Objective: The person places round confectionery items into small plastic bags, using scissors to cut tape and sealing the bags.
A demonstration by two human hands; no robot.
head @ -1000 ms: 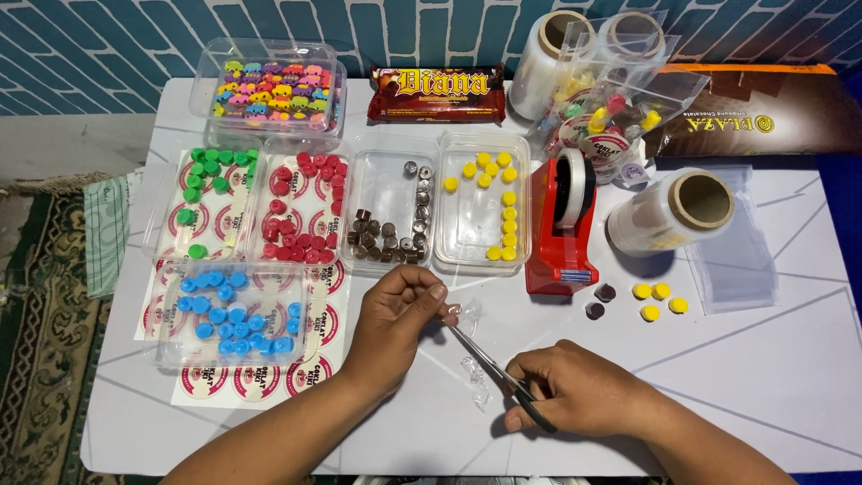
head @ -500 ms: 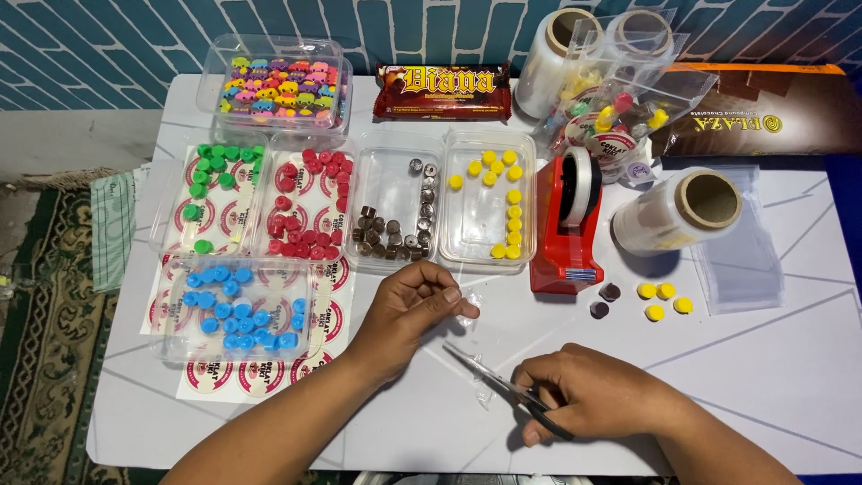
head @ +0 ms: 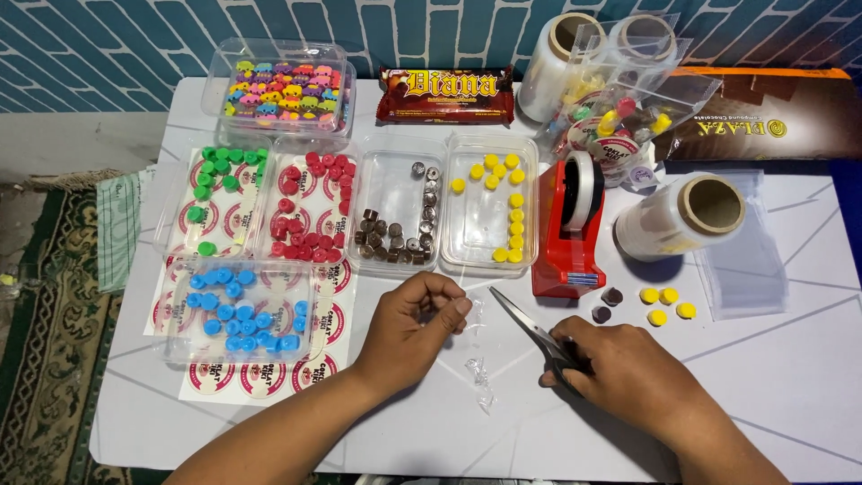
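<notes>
Right hand (head: 628,368) gripping open scissors (head: 530,328), left hand (head: 417,319) pinching clear wrap (head: 473,310) (flimsy, near fingers): risking a nick.

I see scissors (head: 530,330) with bright, smooth metal blades in my right hand (head: 628,373). A scrap of clear film (head: 479,375), thin, crinkled and glossy, lies on the desk (head: 790,386), which looks white, smooth and matt. My left hand (head: 415,321) fingers pinch something too small to tell. The trays (head: 489,202) are transparent glossy plastic. The tape dispenser (head: 567,242) is shiny red plastic. The film roll (head: 678,218) has a matt cardboard core under glossy clear wrap. At the left, the rug (head: 45,341) looks like rough woven cloth.
</notes>
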